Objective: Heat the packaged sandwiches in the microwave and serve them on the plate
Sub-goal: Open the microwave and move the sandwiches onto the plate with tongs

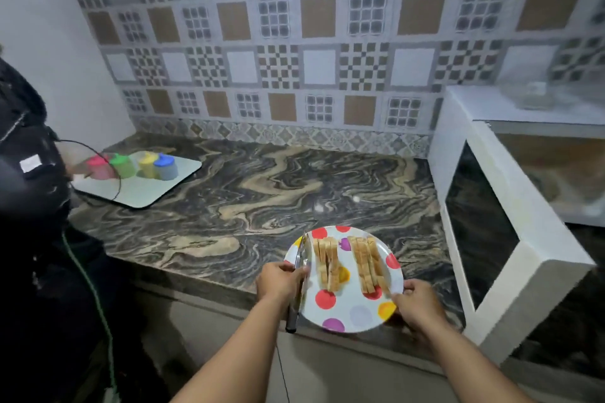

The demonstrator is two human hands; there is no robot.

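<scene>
One plate (352, 314), white with coloured dots, sits at the near edge of the marbled counter (229, 193), partly overhanging it. On the plate lie two sandwich stacks: the left sandwich (327, 263) and the right sandwich (368, 263), side by side and apart, each cut into slices standing on edge. The exact number of slices is hard to count. No wrapper shows on either.

The left hand (278, 281) curls its fingers around the plate's left rim and also pins one pair of metal tongs (299, 285) against that rim; the tongs' dark handle hangs past the plate's near edge. The right hand (417, 304) grips the right rim, thumb on top, fingers tucked beneath and hidden.

One white microwave (510, 239) stands at the right with its door swung open toward the camera; its far side is cut off by the frame and the inside is blurred.

On the far left, one white tray (163, 188) carries four small lidded jars (137, 165): red, green, yellow and blue. A dark-clad person (29, 173) at the left edge is mostly cut off and partly hides the tray.
</scene>
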